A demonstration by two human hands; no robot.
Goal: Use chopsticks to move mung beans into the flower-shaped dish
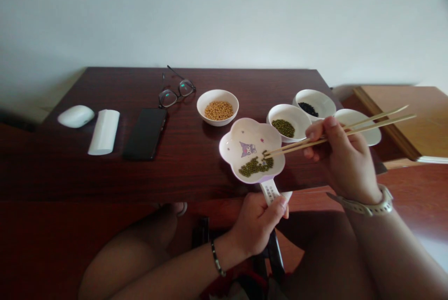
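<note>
My left hand (261,220) is closed round the labelled handle of a flower-shaped dish (231,143) with a cartoon print inside. Green beans (252,168) lie along the dish's near side. My right hand (345,160) grips a pair of chopsticks (371,125), their tips down among those beans. Just behind the dish stands a white bowl (273,111) with more green beans (283,128). Beyond it is another white bowl (324,99) holding black beans (308,109). A third white bowl (374,136) is partly hidden by my right hand, so its contents cannot be seen.
On the dark wooden table (189,169), a white bowl (217,122) of yellow beans (219,110) stands behind the dish. Glasses (178,96), a black phone (145,134), a white case (104,132) and a white rounded object (76,116) lie to the left. A wooden surface (416,108) is at right.
</note>
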